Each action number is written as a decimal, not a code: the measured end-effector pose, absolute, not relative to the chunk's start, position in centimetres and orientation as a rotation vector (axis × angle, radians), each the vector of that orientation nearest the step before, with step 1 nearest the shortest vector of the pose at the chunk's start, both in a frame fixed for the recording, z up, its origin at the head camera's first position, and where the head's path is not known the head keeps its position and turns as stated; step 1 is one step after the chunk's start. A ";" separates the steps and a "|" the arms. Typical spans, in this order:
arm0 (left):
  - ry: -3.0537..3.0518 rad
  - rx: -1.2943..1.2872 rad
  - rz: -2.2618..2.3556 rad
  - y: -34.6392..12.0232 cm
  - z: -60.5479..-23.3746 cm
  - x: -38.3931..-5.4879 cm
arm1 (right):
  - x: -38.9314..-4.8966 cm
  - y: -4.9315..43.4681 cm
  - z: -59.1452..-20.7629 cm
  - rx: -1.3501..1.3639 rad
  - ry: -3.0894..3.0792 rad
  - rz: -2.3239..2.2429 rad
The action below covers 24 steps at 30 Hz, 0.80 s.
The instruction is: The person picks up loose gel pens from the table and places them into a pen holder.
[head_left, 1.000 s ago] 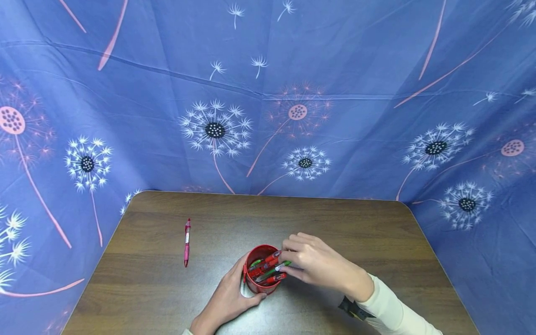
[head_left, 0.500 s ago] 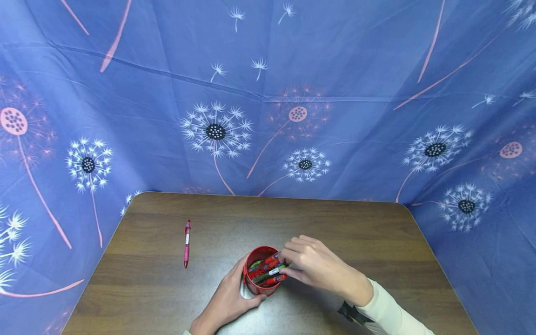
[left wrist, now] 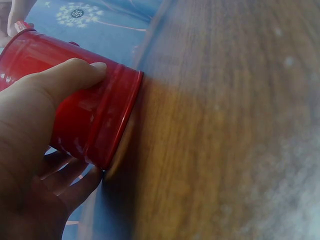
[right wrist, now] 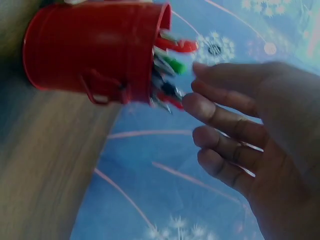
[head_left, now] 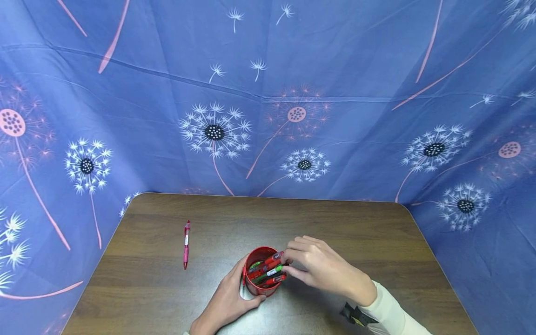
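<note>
Head view alone shows the loose pink pen [head_left: 186, 244]; wrist views show your left hand [left wrist: 35, 145] gripping the red cup [left wrist: 90, 117], right hand [right wrist: 260, 150] loosely spread beside its pens [right wrist: 167, 75].

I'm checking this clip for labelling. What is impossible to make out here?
- Pens in the red cup: too small to count in the head view, blurred in the right wrist view.
- Left hand: fingers behind the cup hidden.
- Pink pen label: too small to read.
</note>
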<state>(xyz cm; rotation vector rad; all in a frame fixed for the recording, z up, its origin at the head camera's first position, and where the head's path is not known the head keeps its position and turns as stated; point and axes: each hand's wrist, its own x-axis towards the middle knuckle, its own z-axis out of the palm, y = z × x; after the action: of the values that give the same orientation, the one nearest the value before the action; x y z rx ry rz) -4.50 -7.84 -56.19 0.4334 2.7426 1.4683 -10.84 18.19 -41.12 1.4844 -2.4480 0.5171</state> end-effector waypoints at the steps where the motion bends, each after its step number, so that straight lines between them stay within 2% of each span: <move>1: 2.743 0.435 1.467 -7.8 -56.2 -4.5 | -11.0 18.5 -41.1 1.460 -2.468 0.553; 7: 2.748 0.435 1.462 -7.7 -56.0 -4.5 | -12.5 20.3 -41.6 1.284 -2.606 0.738; 13: 2.754 0.440 1.459 -7.8 -56.0 -4.4 | -14.7 21.0 -44.2 1.205 -2.722 0.834; 24: 2.763 0.431 1.427 -7.9 -56.0 -4.5 | -20.2 18.5 -48.7 1.186 -2.842 0.759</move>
<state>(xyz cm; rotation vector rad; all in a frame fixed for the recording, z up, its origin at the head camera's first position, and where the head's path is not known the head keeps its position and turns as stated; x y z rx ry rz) -4.54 -7.87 -56.02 0.4307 2.7625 1.4266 -20.22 18.47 -48.73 1.1860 -2.8420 0.7591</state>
